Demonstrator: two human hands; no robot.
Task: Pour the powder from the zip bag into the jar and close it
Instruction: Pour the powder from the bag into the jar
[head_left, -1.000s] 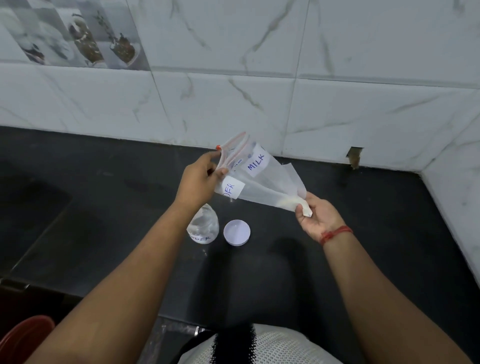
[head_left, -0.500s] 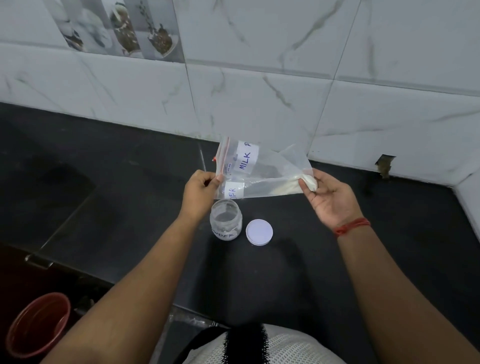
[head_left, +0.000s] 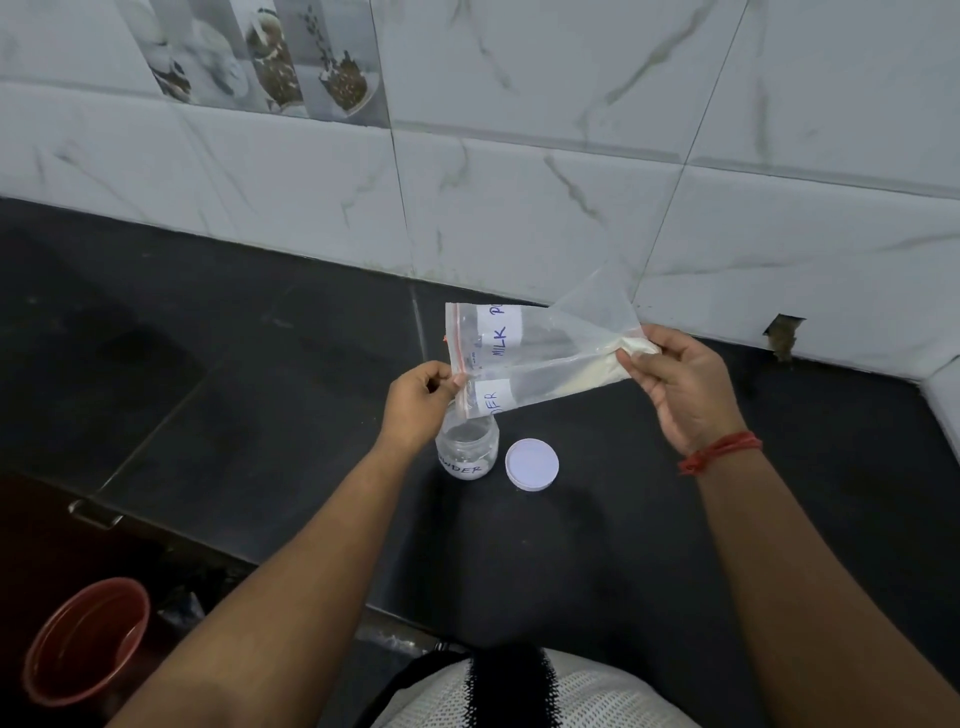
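A clear zip bag (head_left: 540, 358) with a red zip strip and white labels reading "MILK" is held sideways above the counter. My left hand (head_left: 421, 402) pinches its zip end, just over the mouth of the jar. My right hand (head_left: 680, 384) grips the bottom corner, where pale powder (head_left: 613, 364) is bunched and trails along the lower fold. The small clear jar (head_left: 467, 449) stands lidless on the black counter, labelled "POWDER". Its white round lid (head_left: 532, 464) lies flat just right of it.
The black stone counter (head_left: 260, 389) runs to a white marble-tiled wall (head_left: 519, 208) behind and at right. A red bucket (head_left: 85, 642) sits on the floor at lower left, below the counter's front edge.
The bag has swung from hanging down toward my right hand to lying nearly level, my right hand lifting its bottom corner. The zip end now sits lower, over the jar. The camera view shifted left.
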